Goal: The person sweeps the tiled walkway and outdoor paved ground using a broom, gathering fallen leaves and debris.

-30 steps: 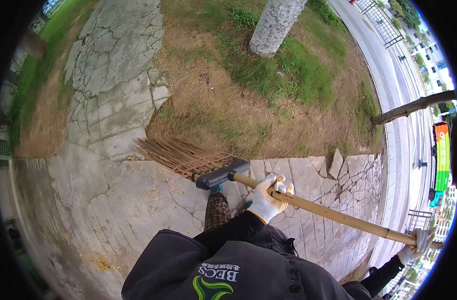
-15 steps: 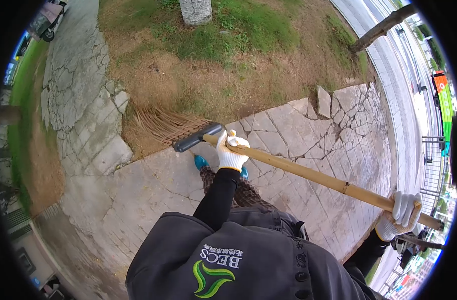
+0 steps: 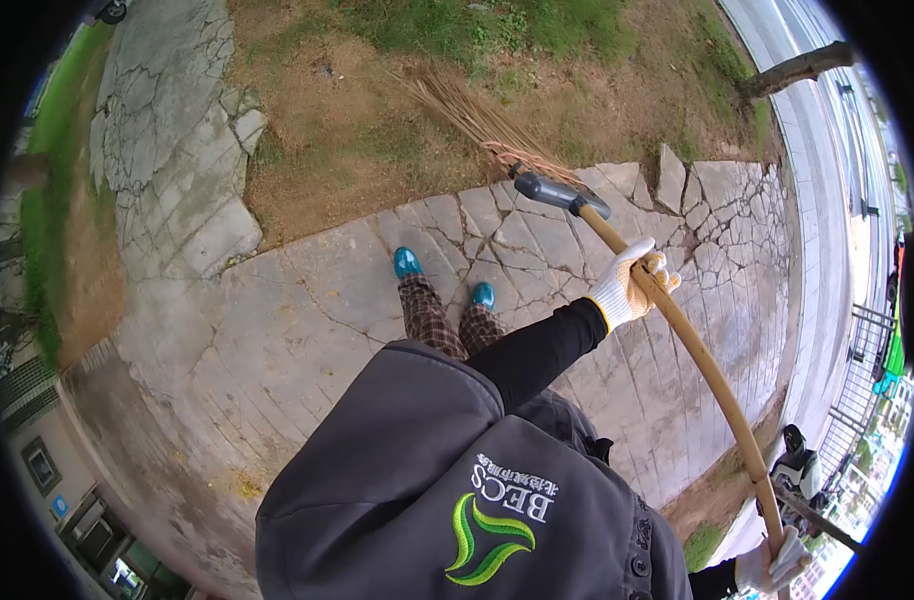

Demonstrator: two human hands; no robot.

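A long-handled broom slants across the head view, its bamboo handle (image 3: 715, 370) running to the lower right. Its thin brown bristles (image 3: 467, 120) lie over the edge of the dirt and grass, behind a dark grey collar (image 3: 562, 193). My left hand (image 3: 632, 283), in a white knitted glove, is closed around the handle a short way below the collar. Near the bottom right edge, my gloved right hand (image 3: 772, 566) grips the handle closer to its end. The very end of the handle is cut off by the frame.
Cracked stone paving (image 3: 327, 290) lies under my teal shoes (image 3: 407, 262). A loose slab piece (image 3: 670, 178) tilts up at the dirt's edge. A leaning trunk (image 3: 797, 72) stands by the road at the right. A parked scooter (image 3: 795, 465) is at the lower right.
The broom head has swung right and farther from me over the dirt edge. My left hand has moved right with the handle, and my right hand has come down toward the bottom edge.
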